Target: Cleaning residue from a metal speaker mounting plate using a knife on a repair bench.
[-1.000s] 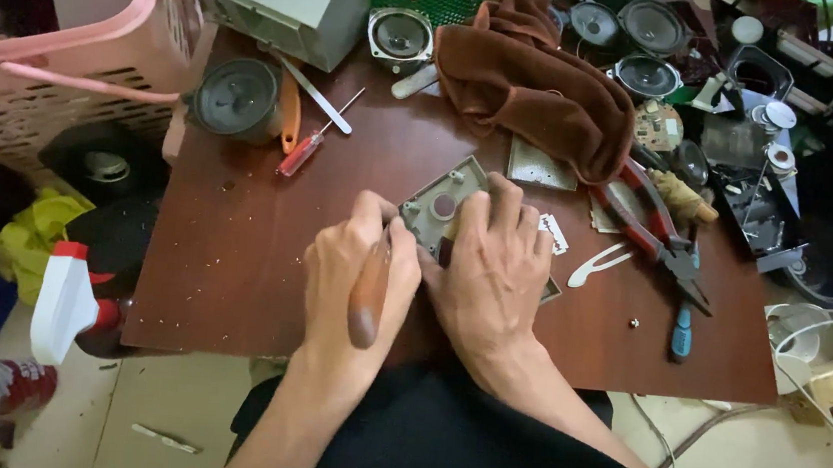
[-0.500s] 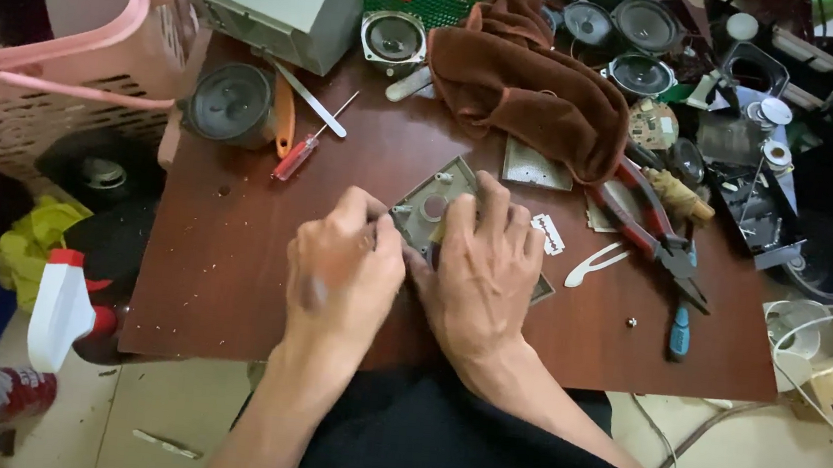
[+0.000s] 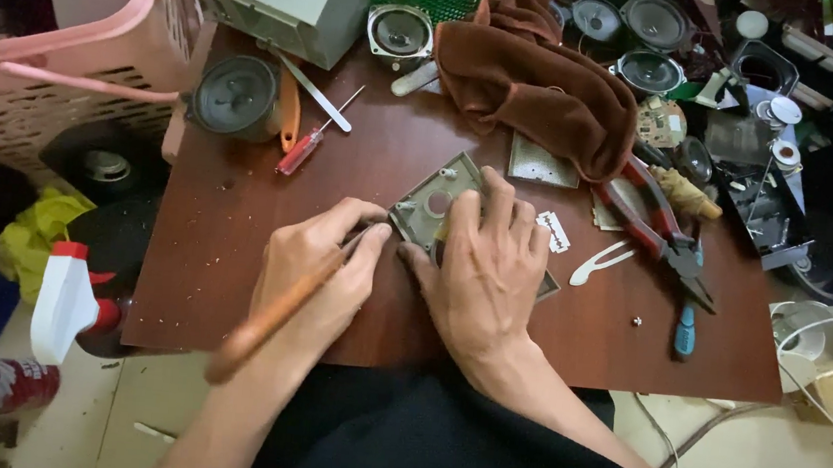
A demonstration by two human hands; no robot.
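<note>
Head view shows the right hand (image 3: 486, 270) pressed flat, fingers spread, on a small grey plate (image 3: 436, 204) near the middle of the brown table (image 3: 234, 248). Its left hand (image 3: 318, 271) has its fingers wrapped round a wooden-handled tool (image 3: 268, 319) (blurred at the handle end), tip at the plate's left edge. Red pliers (image 3: 654, 220) and a brown cloth (image 3: 540, 84) lie to the right and behind.

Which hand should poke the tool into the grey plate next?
Probably the left hand: it already grips the wooden-handled tool, its tip at the grey plate. The right hand lies flat on the plate.
</note>
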